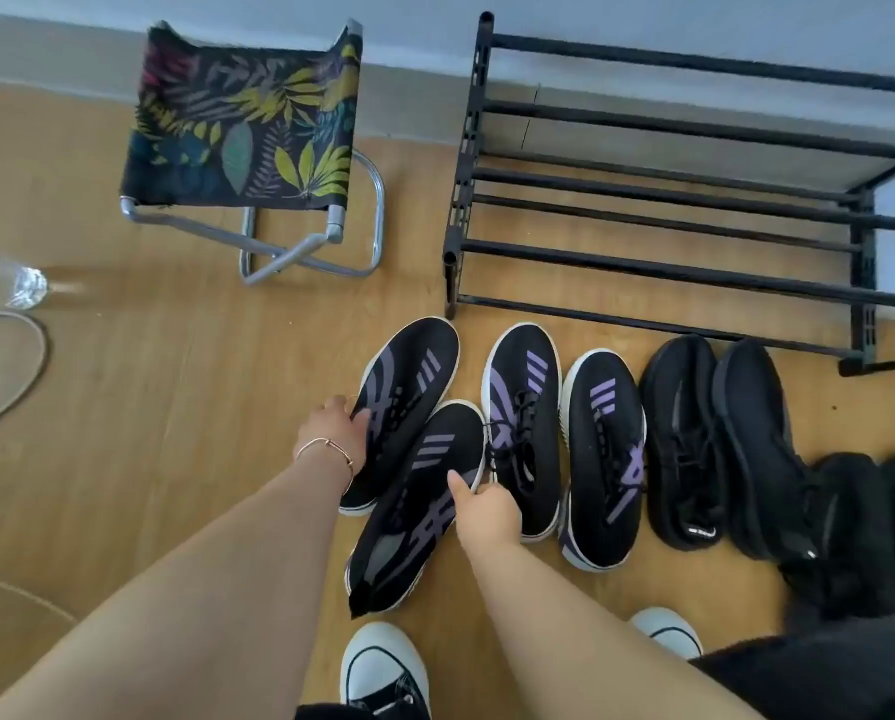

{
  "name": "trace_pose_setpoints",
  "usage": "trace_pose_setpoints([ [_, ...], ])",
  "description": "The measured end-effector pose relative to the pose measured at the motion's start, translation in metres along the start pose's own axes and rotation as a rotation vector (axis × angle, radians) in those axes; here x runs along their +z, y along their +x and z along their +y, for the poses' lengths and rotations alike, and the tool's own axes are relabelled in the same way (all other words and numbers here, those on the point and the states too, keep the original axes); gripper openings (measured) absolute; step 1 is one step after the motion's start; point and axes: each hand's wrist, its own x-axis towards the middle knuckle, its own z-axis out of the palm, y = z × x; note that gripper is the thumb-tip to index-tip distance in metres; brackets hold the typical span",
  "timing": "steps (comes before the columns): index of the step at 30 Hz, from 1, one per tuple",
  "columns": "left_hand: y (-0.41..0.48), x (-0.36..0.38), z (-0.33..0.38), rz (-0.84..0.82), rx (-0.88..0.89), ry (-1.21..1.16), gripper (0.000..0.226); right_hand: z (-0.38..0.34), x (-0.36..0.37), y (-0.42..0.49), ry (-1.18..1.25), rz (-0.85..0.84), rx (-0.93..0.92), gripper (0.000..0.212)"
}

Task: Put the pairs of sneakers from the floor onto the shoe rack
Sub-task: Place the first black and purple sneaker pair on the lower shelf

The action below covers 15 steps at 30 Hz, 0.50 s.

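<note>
Wooden flooring runs to a pale wall, and six dark sneakers sit on it in a row. Both hands are down on the leftmost pair of black-and-purple sneakers: the left hand (337, 427) curls over the side of the far-left sneaker (402, 402), thumb across its upper, while the right hand (487, 506) pinches the edge of the angled sneaker (419, 506) lying just beside it, thumb on top. Each hand taking one shoe suggests the pair will be lifted together.

Just right of the right hand stands a second purple-striped pair (559, 449), and beyond it an all-black pair (715, 444). Ahead of both hands and to the right, the black shoe rack (668, 254) shows only bare bars; nothing rests on any tier in view. Well ahead of the left hand is a leaf-print folding stool (247, 132).
</note>
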Motion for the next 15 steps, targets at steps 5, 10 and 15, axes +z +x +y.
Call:
trace_pose_setpoints([
  [5,0.013,0.010,-0.009,0.070,-0.043,-0.166,0.049,-0.003,0.019,0.001,0.152,0.187,0.077,0.043],
  [10,0.017,0.004,-0.017,0.040,-0.061,-0.279,0.043,-0.006,0.023,0.006,0.188,0.156,0.069,0.039],
  [15,0.010,-0.003,-0.017,0.025,-0.065,-0.350,0.035,-0.004,0.006,0.002,0.166,0.130,0.021,0.045],
])
